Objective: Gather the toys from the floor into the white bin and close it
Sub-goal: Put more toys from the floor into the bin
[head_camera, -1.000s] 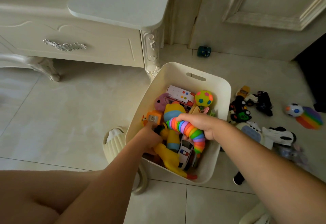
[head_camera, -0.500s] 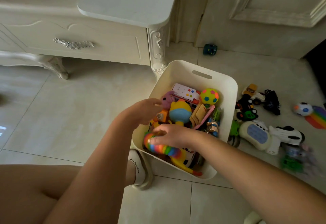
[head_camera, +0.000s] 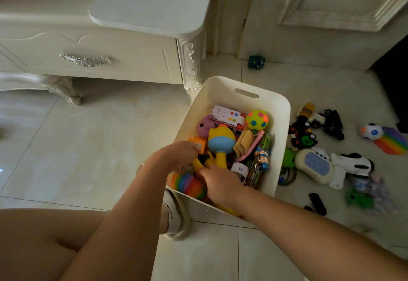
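Observation:
The white bin (head_camera: 283, 112) stands open on the tiled floor, packed with toys: a yellow-and-blue rattle (head_camera: 220, 141), a spotted ball (head_camera: 257, 119) and a rainbow slug toy (head_camera: 187, 184) curled in its near left corner. My right hand (head_camera: 220, 184) lies palm down in the bin against the slug's end, fingertips hidden among the toys. My left hand (head_camera: 181, 154) reaches in beside it, fingers curled at an orange toy (head_camera: 199, 144). More toys lie on the floor to the bin's right: toy vehicles (head_camera: 305, 134), a white-and-blue game pad (head_camera: 315, 165) and a white plane (head_camera: 351, 163).
A cream cabinet (head_camera: 88, 59) with a carved leg (head_camera: 191, 70) stands just left of the bin. My slippered foot (head_camera: 176, 216) touches the bin's near side. Farther right lie a small ball (head_camera: 372, 131), a rainbow pop pad (head_camera: 395, 142) and a green toy (head_camera: 358, 199). A teal cube (head_camera: 256, 62) sits by the wall.
My right hand carried the rainbow slug from over the bin's middle down into its near left corner. My left hand lifted to the rim, then dipped back in by the orange toy.

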Action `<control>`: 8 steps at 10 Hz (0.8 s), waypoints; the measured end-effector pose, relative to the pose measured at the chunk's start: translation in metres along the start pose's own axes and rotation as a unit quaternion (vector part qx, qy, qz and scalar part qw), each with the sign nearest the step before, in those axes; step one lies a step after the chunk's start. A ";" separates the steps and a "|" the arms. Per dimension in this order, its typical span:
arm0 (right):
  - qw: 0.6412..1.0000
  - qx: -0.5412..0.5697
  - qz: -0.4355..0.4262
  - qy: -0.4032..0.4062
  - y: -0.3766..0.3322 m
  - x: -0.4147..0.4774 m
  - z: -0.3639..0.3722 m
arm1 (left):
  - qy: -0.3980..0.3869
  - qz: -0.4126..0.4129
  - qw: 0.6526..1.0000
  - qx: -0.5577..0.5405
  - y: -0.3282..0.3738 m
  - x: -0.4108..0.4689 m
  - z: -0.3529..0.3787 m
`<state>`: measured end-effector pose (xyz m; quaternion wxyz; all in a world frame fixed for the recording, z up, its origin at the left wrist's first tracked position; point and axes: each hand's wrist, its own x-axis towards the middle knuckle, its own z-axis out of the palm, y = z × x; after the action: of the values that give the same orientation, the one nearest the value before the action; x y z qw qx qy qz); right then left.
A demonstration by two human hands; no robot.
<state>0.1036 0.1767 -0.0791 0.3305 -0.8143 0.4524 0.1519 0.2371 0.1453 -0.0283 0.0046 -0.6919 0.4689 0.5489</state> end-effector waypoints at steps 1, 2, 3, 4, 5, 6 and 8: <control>0.992 0.112 0.009 -0.058 0.008 0.000 -0.025 | 0.016 0.010 1.000 -0.014 0.004 -0.001 0.003; 0.962 0.271 0.041 0.005 0.027 -0.016 -0.069 | 0.052 0.053 0.997 -0.021 0.033 -0.011 0.009; 0.915 0.380 0.060 0.125 0.049 -0.037 -0.095 | 0.108 0.115 0.985 -0.074 0.054 -0.005 0.019; 0.818 0.492 0.114 0.274 0.101 -0.072 -0.116 | 0.134 0.197 0.951 -0.196 0.102 -0.008 0.042; 0.750 0.554 0.164 0.323 0.144 -0.092 -0.112 | 0.063 0.237 0.935 -0.256 0.135 -0.008 0.071; 0.672 0.612 0.260 0.327 0.208 -0.106 -0.083 | -0.051 0.236 0.943 -0.230 0.167 0.006 0.128; 0.766 0.439 0.358 0.305 0.284 -0.115 -0.015 | -0.052 0.125 0.983 -0.122 0.179 0.065 0.202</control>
<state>-0.1977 0.1339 -0.1197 0.4181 -0.3632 0.8053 -0.2118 -0.0349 0.1089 -0.0673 -0.1239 -0.5940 0.4803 0.6334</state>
